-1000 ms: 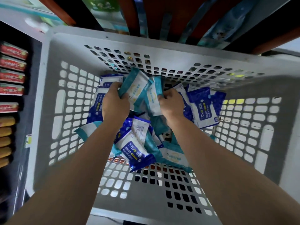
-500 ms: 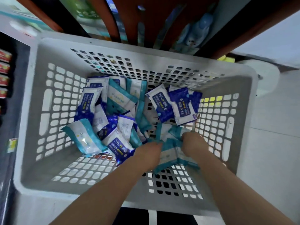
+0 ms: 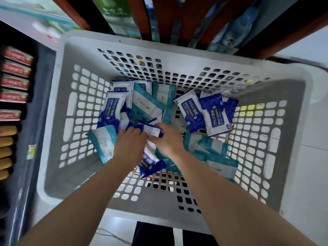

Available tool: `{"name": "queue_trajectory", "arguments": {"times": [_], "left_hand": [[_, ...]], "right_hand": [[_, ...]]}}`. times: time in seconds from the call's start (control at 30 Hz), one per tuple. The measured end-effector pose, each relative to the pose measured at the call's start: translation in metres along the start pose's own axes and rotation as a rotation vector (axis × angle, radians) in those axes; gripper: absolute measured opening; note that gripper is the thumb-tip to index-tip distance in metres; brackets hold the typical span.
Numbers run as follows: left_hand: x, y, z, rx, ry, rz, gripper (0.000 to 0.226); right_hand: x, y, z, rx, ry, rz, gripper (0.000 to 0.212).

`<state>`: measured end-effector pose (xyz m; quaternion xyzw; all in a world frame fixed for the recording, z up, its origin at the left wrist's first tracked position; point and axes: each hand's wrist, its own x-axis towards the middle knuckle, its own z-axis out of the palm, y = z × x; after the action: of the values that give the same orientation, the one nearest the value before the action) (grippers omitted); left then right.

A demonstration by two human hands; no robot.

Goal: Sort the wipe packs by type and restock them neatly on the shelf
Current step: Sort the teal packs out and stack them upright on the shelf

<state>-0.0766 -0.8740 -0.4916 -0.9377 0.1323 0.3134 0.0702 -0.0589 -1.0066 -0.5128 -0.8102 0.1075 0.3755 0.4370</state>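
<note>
Both hands have left the near right corner, where a heap of teal packs point(image 3: 215, 153) now lies, and have come to the middle of the basket point(image 3: 58, 107); the left hand point(image 3: 130, 144) and right hand point(image 3: 167, 139) sit knuckle to knuckle, fingers curled down round one blue pack point(image 3: 150, 130) that shows its white back; the right hand plainly grips it, the left seems to hold its left end, though blur makes that less sure.

All packs are in the basket, none yet on the shelf point(image 3: 159, 16) beyond its far rim; blue ones point(image 3: 204, 112) lean at the right wall, more blue point(image 3: 113, 107) and teal point(image 3: 149, 103) overlap at the far left, a lone teal pack point(image 3: 104, 142) lies at the left, and another blue one point(image 3: 150, 164) is under the wrists.

I judge the sorting barely begun, and the main risk is mixing; the held pack is wedged among teal edges, so a quick lift could drag a teal one up with it, or flip neighbours back over the teal heap just beside; the film looks slick, so a pack held by its ends between two hands may bow and slide out; the one under the wrists could be swept aside as the arms draw back; a lift clear of the rim with a firm hold would avoid most of this.
</note>
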Motion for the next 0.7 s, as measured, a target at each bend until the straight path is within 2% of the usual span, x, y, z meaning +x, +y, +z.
{"name": "queue_trajectory", "arguments": {"times": [0.1,0.2,0.27,0.33,0.47,0.53,0.63,0.7], "left_hand": [[0.007,-0.010,-0.004,-0.018,0.009,-0.011,0.015],[0.007,-0.014,-0.012,-0.103,-0.023,0.038,0.015],[0.006,-0.013,-0.013,-0.114,-0.078,0.096,0.028],[0.004,-0.011,-0.011,-0.027,-0.112,0.119,0.040],[0.007,-0.008,-0.023,0.067,-0.218,0.086,0.027],[0.014,-0.005,-0.043,-0.115,-0.185,0.025,0.021],[0.032,0.005,-0.077,-0.606,-0.101,-0.113,0.018],[0.052,0.019,-0.090,-0.853,-0.031,-0.186,0.016]], "right_hand": [[0.006,0.000,0.002,0.016,0.097,0.029,0.016],[0.003,0.004,-0.002,0.066,0.116,0.030,0.001],[-0.003,0.004,-0.010,0.160,0.136,0.054,0.007],[-0.008,0.005,-0.021,0.243,0.166,0.094,0.005],[-0.014,0.011,-0.054,0.257,0.363,0.078,0.006],[-0.020,0.013,-0.072,0.139,0.523,-0.030,0.015],[-0.031,0.018,-0.098,-0.037,0.824,-0.161,0.026],[-0.034,0.029,-0.111,-0.170,0.971,-0.256,0.028]]}}
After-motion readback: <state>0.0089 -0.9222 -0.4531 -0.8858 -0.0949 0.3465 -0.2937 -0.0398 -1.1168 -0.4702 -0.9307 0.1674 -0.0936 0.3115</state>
